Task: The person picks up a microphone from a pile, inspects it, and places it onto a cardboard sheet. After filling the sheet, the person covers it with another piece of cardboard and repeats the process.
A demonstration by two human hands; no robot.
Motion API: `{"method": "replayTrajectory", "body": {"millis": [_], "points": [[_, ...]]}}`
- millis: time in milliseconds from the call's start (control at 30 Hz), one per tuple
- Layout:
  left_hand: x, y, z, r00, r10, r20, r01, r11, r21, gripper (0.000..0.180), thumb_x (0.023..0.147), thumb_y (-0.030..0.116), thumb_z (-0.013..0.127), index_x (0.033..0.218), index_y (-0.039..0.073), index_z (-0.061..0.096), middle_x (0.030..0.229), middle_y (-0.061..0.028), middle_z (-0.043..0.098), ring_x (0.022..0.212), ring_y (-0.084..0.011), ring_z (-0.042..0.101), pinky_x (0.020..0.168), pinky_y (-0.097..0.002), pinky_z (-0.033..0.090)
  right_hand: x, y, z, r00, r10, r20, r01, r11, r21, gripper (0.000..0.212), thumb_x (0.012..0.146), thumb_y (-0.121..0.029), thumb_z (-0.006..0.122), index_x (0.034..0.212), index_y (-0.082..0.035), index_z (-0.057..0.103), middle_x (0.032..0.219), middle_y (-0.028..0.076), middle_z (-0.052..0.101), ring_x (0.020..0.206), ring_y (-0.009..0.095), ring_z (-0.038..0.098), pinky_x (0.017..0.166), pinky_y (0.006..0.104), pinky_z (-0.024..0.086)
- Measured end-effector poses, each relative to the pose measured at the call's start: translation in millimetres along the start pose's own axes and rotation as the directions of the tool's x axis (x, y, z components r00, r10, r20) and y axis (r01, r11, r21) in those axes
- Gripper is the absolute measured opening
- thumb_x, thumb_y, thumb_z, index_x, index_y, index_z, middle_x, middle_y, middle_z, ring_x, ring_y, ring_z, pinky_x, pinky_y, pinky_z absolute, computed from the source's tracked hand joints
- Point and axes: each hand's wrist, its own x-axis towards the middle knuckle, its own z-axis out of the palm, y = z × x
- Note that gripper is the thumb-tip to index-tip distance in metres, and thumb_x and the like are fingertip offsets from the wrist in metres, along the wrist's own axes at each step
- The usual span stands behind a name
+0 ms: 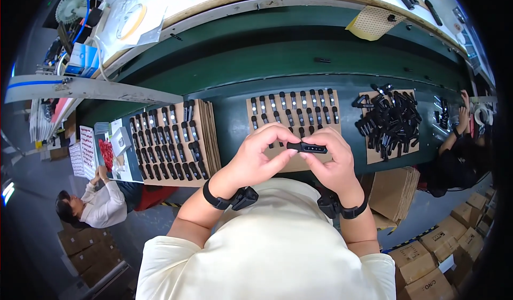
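In front of my chest I hold a small black clip-on microphone [314,149], lying sideways between both hands. My left hand [254,158] pinches its left end between thumb and fingertips. My right hand [336,158] is closed round its right end, with the thumb below and the fingers above. Just beyond my hands, a cardboard sheet [334,119] bears rows of similar microphones, partly hidden by my hands. To the right, a loose heap of black microphones [389,119] lies on another cardboard sheet.
On the left, stacked cardboard sheets [212,139] carry more microphones in rows. A green bench [235,54] runs across, with a white shelf [224,1] above. Seated people are at left [101,204] and right [454,161]. Cartons [427,260] and flattened cardboard [393,193] stand at lower right.
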Motion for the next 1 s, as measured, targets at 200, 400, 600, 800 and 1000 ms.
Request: {"method": "replayTrajectory", "body": {"millis": [200,400,600,800,1000], "points": [[-10,14,1,1.0,0.004,0.002,-0.004,1.0,0.028,0.022,0.082,0.003,0.069,0.102,0.001,0.062,0.096,-0.0105,0.064,0.09,-0.0203,0.061,0.083,-0.0321,0.048,-9,-10,0,0.998,-0.055,-0.003,0.055,0.998,-0.025,0.029,0.071,0.003,0.074,0.097,-0.003,0.062,0.087,0.011,0.064,0.077,0.025,0.062,0.07,0.032,0.049],[-16,16,0,0.999,-0.04,0.017,0.037,0.989,0.141,0.023,0.083,0.009,0.071,0.104,0.002,0.063,0.099,-0.0108,0.066,0.09,-0.0208,0.063,0.083,-0.0313,0.049,-15,-25,2,0.996,0.088,-0.016,-0.087,0.996,0.017,0.032,0.071,0.002,0.075,0.1,-0.003,0.063,0.086,0.009,0.064,0.076,0.024,0.061,0.069,0.0306,0.048],[-17,17,0,0.997,0.07,-0.021,-0.067,0.99,0.125,0.022,0.085,0.009,0.071,0.105,0.002,0.063,0.1,-0.011,0.066,0.091,-0.0208,0.063,0.084,-0.0309,0.048,-19,-23,-6,0.995,0.098,0.017,-0.098,0.995,-0.005,0.033,0.071,0.0,0.076,0.102,-0.003,0.065,0.086,0.008,0.063,0.074,0.023,0.059,0.067,0.0301,0.047],[-19,15,7,0.998,0.004,-0.06,-0.004,1.0,-0.006,0.023,0.082,0.005,0.071,0.103,0.001,0.063,0.098,-0.01,0.065,0.092,-0.0205,0.061,0.084,-0.0309,0.048,-15,-28,-8,0.993,-0.099,-0.069,0.086,0.982,-0.168,0.031,0.07,-0.001,0.077,0.1,-0.003,0.067,0.088,0.009,0.063,0.073,0.022,0.058,0.066,0.03,0.046],[-8,13,7,0.99,0.137,-0.04,-0.133,0.988,0.081,0.026,0.078,0.0,0.072,0.103,0.001,0.064,0.099,-0.0105,0.064,0.093,-0.022,0.06,0.084,-0.0313,0.048,-11,-25,-11,0.996,-0.091,-0.016,0.085,0.969,-0.231,0.03,0.071,0.001,0.075,0.1,-0.003,0.067,0.087,0.009,0.062,0.074,0.022,0.058,0.065,0.0306,0.047]]}}
